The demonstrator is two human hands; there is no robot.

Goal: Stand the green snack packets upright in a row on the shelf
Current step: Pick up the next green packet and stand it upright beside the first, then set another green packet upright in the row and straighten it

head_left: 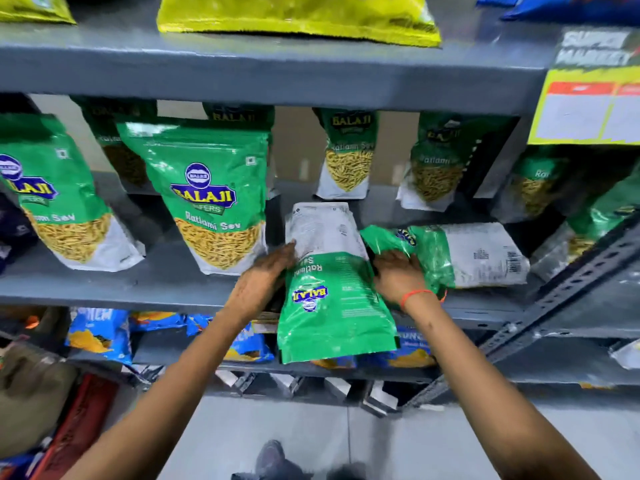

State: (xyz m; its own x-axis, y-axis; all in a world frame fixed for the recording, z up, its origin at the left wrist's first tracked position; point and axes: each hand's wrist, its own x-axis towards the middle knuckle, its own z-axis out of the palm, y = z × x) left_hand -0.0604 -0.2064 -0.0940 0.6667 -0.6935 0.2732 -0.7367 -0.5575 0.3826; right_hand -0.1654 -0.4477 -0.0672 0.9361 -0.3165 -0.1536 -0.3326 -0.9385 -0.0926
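Nearest the viewer, two bare forearms reach up to the grey shelf [104,285]. The left hand [263,282] grips the left edge of a green packet [332,289]; the right hand [398,275], an orange thread at its wrist, is pressed to the packet's right edge with fingers spread, partly over a second packet [460,254] that lies flat just beside it. The held packet is upside down, its logo inverted and its sealed green top hanging over the shelf's front lip while its white base points inward. To do this step well, the packet should probably be rotated end for end so the base gusset meets the shelf, then set down flat on that gusset, logo facing out, in the gap right of the standing packet [211,195]. Keeping both hands low on the side edges would steady the loose contents; squeezing the middle risks crushing them. Aligning its face with the neighbour's keeps the row straight. Another upright packet [59,199] stands further left. Deeper in, a back row [349,154] of smaller-looking packets already stands against the rear. The flat packet on the right remains to be stood.
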